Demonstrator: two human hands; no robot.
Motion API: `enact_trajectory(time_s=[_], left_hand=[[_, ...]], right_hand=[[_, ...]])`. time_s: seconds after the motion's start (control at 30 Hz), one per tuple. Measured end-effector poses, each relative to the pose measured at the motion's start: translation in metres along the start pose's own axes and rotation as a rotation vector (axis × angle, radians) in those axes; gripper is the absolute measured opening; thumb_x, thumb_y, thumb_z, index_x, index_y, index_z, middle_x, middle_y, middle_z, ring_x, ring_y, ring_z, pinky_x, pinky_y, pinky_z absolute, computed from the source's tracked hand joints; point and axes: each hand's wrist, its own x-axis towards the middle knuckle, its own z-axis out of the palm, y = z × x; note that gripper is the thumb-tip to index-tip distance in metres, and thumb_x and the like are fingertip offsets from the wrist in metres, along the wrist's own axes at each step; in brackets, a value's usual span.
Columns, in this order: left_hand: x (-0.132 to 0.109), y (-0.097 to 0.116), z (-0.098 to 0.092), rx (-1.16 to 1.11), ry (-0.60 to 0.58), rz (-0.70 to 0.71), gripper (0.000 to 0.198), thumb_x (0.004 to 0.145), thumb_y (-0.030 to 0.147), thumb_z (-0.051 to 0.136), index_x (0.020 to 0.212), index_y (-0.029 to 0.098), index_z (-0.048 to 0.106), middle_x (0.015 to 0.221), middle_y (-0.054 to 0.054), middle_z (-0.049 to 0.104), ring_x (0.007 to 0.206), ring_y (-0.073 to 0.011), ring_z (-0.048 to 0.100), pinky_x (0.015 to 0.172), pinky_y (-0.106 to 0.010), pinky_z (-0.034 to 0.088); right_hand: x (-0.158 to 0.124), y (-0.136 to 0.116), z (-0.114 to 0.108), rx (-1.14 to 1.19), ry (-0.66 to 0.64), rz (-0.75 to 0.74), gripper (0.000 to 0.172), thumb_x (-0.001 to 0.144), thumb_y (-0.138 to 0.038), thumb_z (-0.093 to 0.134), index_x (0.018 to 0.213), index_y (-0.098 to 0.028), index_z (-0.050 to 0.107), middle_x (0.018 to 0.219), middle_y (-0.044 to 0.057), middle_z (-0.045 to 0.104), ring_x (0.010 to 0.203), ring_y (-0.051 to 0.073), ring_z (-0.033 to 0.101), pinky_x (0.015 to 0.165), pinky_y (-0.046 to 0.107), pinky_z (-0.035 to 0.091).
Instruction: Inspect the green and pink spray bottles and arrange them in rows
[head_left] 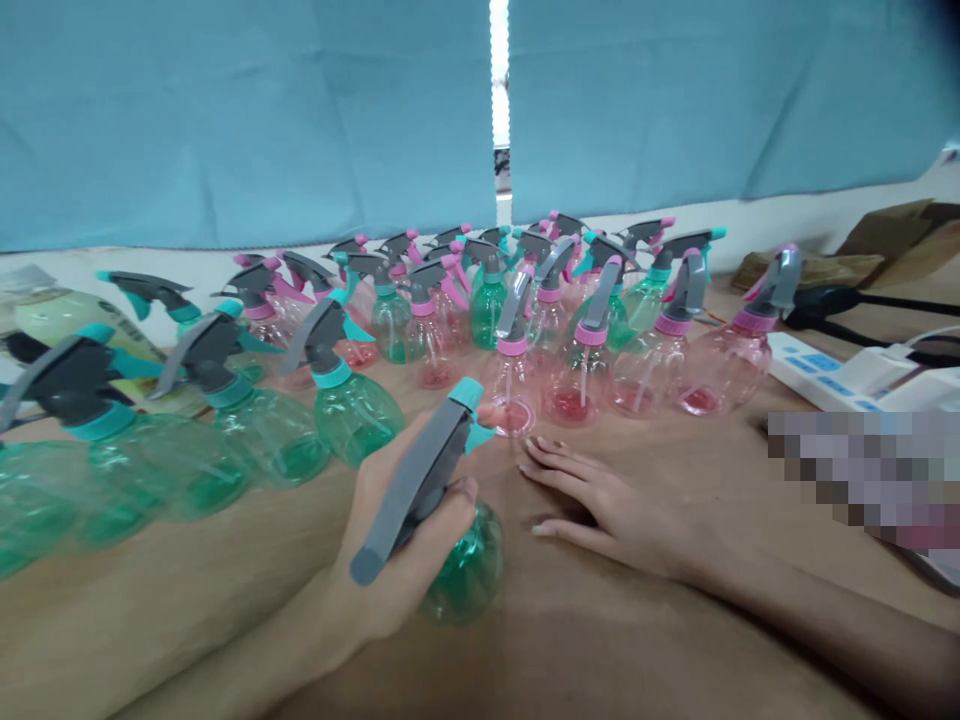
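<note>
Many spray bottles (pixel 358 415), one power strip (pixel 811 368)

Up at the wearer's head, one camera, facing forward and down across the table (pixel 637 650), close over the left hand (pixel 409 510) and right hand (pixel 604 495); forearms (pixel 277 640) run in from below, spray bottles (pixel 512 385) spread farther out, blue cloth (pixel 225 120) spanning the far top!

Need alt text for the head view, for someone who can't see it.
The left hand grips a green trigger spray bottle; the right hand, open and empty, is beside it. More green spray bottles stand at left, pink ones ahead.
</note>
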Motion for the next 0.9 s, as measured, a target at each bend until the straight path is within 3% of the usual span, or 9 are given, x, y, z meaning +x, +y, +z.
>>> enact_trajectory(time_s=[0.27, 0.47, 0.6, 0.9], left_hand=[[0.0005, -0.0020, 0.0028, -0.102, -0.017, -0.037, 0.022, 0.075, 0.021, 0.055, 0.094, 0.024, 0.064, 0.065, 0.003, 0.060, 0.060, -0.0176, 0.060, 0.056, -0.029, 0.053], [0.0010, -0.0024, 0.0037, -0.130, -0.027, -0.011, 0.032, 0.077, 0.019, 0.054, 0.107, 0.022, 0.064, 0.090, -0.002, 0.066, 0.084, -0.0205, 0.064, 0.077, -0.033, 0.055], [-0.0010, -0.0043, 0.0048, -0.136, -0.009, -0.044, 0.028, 0.076, 0.021, 0.055, 0.103, 0.022, 0.063, 0.079, 0.000, 0.063, 0.068, -0.0178, 0.061, 0.064, -0.031, 0.054], [0.0004, -0.0075, 0.0069, -0.160, 0.010, -0.031, 0.017, 0.076, 0.022, 0.056, 0.093, 0.022, 0.060, 0.071, 0.003, 0.055, 0.063, -0.0144, 0.057, 0.068, -0.028, 0.054]], right_hand=[[0.0005, -0.0003, -0.0006, -0.023, -0.020, 0.008, 0.065, 0.093, -0.052, 0.050, 0.149, -0.025, 0.030, 0.155, 0.006, 0.030, 0.144, 0.025, 0.025, 0.116, 0.049, 0.028], [0.0005, -0.0002, -0.0008, -0.019, -0.015, 0.006, 0.065, 0.093, -0.052, 0.050, 0.149, -0.024, 0.031, 0.155, 0.006, 0.030, 0.143, 0.026, 0.025, 0.115, 0.050, 0.028], [0.0002, 0.0004, -0.0004, -0.022, -0.019, 0.001, 0.065, 0.093, -0.052, 0.050, 0.149, -0.025, 0.030, 0.155, 0.006, 0.030, 0.144, 0.026, 0.025, 0.116, 0.048, 0.028], [0.0002, 0.0007, 0.0003, -0.022, -0.018, 0.003, 0.066, 0.093, -0.052, 0.051, 0.149, -0.022, 0.032, 0.155, 0.007, 0.031, 0.144, 0.026, 0.025, 0.116, 0.048, 0.027]])
